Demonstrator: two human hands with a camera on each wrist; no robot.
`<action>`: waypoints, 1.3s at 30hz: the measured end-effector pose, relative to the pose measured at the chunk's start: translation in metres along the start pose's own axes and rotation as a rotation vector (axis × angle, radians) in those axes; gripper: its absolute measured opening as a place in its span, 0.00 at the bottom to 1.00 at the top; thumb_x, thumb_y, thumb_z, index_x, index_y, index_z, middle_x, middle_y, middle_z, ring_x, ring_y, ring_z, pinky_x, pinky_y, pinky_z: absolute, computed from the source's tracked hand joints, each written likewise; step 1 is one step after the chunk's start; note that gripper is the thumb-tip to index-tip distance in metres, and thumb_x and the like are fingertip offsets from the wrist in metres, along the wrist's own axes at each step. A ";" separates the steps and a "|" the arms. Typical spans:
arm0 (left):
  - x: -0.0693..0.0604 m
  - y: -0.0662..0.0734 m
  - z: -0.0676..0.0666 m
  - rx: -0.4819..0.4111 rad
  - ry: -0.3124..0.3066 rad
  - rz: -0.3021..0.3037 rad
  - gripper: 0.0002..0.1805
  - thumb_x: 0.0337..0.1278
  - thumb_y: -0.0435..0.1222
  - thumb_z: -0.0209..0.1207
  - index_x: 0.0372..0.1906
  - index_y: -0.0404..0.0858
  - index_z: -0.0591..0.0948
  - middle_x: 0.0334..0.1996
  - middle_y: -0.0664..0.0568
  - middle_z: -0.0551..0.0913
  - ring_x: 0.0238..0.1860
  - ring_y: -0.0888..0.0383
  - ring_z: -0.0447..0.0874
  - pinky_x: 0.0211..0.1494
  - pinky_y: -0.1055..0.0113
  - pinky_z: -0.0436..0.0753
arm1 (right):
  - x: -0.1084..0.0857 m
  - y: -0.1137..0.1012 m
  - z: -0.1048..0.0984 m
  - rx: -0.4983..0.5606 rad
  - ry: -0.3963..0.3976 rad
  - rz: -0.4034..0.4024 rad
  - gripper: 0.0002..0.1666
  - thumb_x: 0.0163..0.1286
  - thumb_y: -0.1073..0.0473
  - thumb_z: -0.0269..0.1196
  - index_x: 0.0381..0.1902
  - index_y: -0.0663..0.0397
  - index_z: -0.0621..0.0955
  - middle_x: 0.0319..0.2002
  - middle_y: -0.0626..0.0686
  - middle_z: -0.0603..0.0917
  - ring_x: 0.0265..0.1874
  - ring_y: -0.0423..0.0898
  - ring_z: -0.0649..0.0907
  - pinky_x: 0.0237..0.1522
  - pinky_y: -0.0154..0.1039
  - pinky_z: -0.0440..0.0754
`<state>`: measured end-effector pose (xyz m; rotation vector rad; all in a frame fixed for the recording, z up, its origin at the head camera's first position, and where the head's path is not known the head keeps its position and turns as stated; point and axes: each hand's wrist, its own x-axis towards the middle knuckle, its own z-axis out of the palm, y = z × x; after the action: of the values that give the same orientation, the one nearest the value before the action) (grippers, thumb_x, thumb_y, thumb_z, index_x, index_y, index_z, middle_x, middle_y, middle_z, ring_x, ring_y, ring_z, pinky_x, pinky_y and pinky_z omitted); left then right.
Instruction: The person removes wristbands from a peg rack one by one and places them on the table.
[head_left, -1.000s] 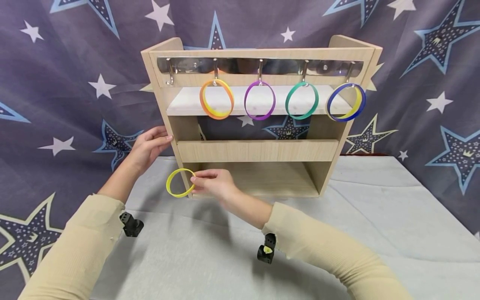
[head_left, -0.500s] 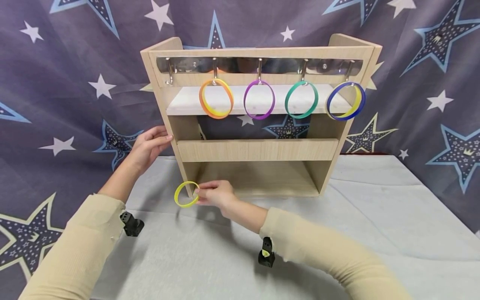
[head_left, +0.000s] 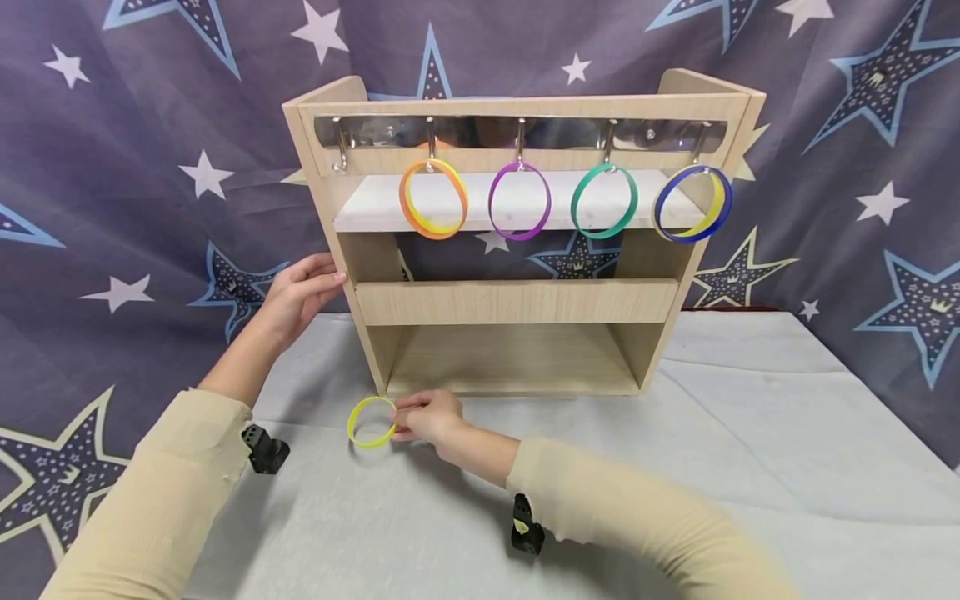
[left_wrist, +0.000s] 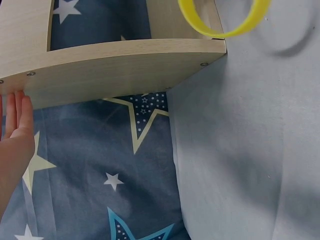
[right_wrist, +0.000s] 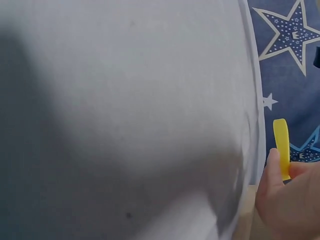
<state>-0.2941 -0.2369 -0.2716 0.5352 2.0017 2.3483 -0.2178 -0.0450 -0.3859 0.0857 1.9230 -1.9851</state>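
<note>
A yellow silicone wristband (head_left: 368, 445) is pinched between the thumb and fingers of my right hand (head_left: 430, 417), low over the cloth before the shelf's lower left corner. In the right wrist view the band (right_wrist: 281, 140) appears nearly edge-on. My left hand (head_left: 300, 302) rests against the left side of a wooden shelf (head_left: 517, 302), its fingers fairly straight on the panel. Along the shelf's top runs a metal hook rail (head_left: 390, 132). From its hooks hang an orange-and-yellow band (head_left: 406, 200), a purple band (head_left: 491, 204), a green band (head_left: 576, 204) and a blue-and-yellow band (head_left: 724, 204); the leftmost hook (head_left: 341, 154) is bare.
A pale grey cloth (head_left: 750, 467) covers the table around the shelf. Behind hangs a dark curtain (head_left: 135, 183) with a star print. The shelf has a white upper board (head_left: 480, 218) and a lower compartment (head_left: 510, 358) facing me.
My right hand has moved down toward the tabletop with the yellow wristband, from in front of the shelf's left post. The left hand, the shelf and the hanging bands have stayed in place.
</note>
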 end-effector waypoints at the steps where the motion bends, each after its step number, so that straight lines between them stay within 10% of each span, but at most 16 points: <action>1: 0.000 0.000 0.000 0.002 0.001 0.000 0.09 0.62 0.27 0.53 0.45 0.39 0.76 0.40 0.57 0.83 0.44 0.66 0.81 0.52 0.79 0.80 | 0.000 0.001 0.001 -0.002 0.002 0.001 0.15 0.62 0.72 0.63 0.47 0.72 0.80 0.43 0.66 0.85 0.25 0.41 0.86 0.38 0.35 0.88; 22: 0.000 0.002 0.000 0.062 0.002 -0.014 0.09 0.63 0.29 0.54 0.47 0.39 0.73 0.40 0.59 0.82 0.44 0.68 0.81 0.52 0.81 0.79 | 0.001 0.014 0.021 -0.019 0.097 0.007 0.06 0.58 0.73 0.66 0.36 0.69 0.83 0.27 0.57 0.84 0.21 0.41 0.85 0.31 0.34 0.88; 39: -0.002 0.002 0.000 0.041 -0.004 0.005 0.10 0.64 0.28 0.53 0.48 0.37 0.72 0.40 0.59 0.84 0.44 0.68 0.82 0.54 0.80 0.79 | -0.004 0.010 0.018 -0.118 0.084 -0.027 0.07 0.57 0.72 0.66 0.36 0.70 0.84 0.33 0.60 0.86 0.33 0.54 0.89 0.35 0.35 0.88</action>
<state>-0.2918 -0.2379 -0.2699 0.5466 2.0529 2.3120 -0.2071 -0.0619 -0.3935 0.1140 2.1002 -1.9082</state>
